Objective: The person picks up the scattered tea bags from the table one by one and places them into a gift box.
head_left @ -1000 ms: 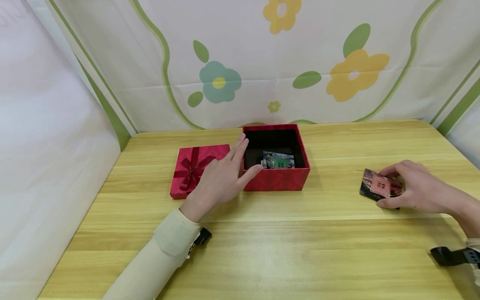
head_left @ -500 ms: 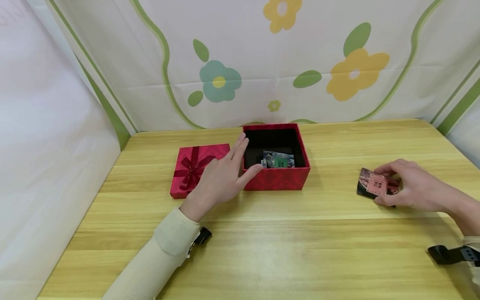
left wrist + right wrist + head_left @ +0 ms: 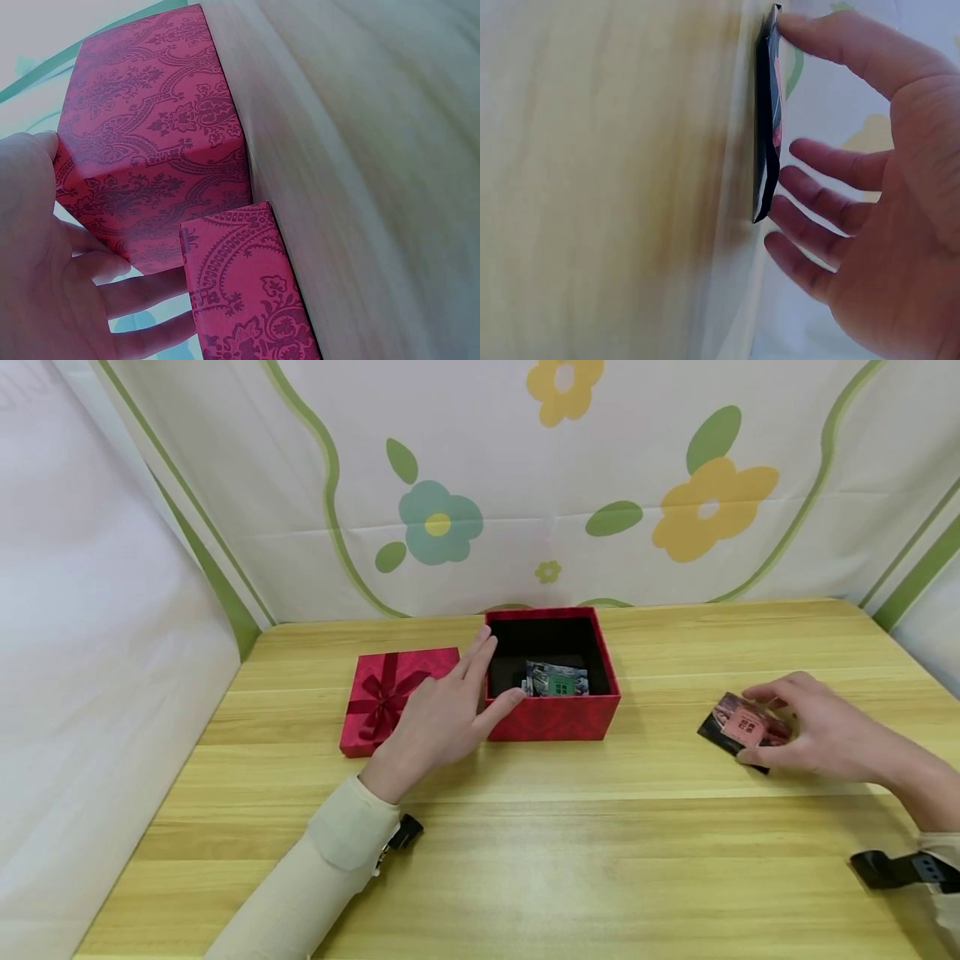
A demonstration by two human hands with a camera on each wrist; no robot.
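A red patterned gift box (image 3: 555, 720) stands topless at the back middle, with a few dark sachets (image 3: 561, 683) inside, one bearing a green label. Against its front left corner rests my left hand (image 3: 442, 710), fingers stretched along the left rim and thumb on the front rim. The left wrist view shows the thumb and a fingertip touching the box (image 3: 154, 112). My right hand (image 3: 825, 735) holds a flat dark sachet with a pink label (image 3: 744, 727) by its edges, low over the table at right. Whether several sachets are stacked there I cannot tell.
The red lid (image 3: 367, 702) with a ribbon bow lies left of the box, partly behind my left hand. Behind the wooden table (image 3: 570, 860) hangs a white cloth (image 3: 525, 527) with flowers printed on it. More white cloth closes off both sides.
My right hand and the pink-labelled sachet have shifted slightly left, and the sachet has turned a little. My left hand, the box and the lid stay where they were.
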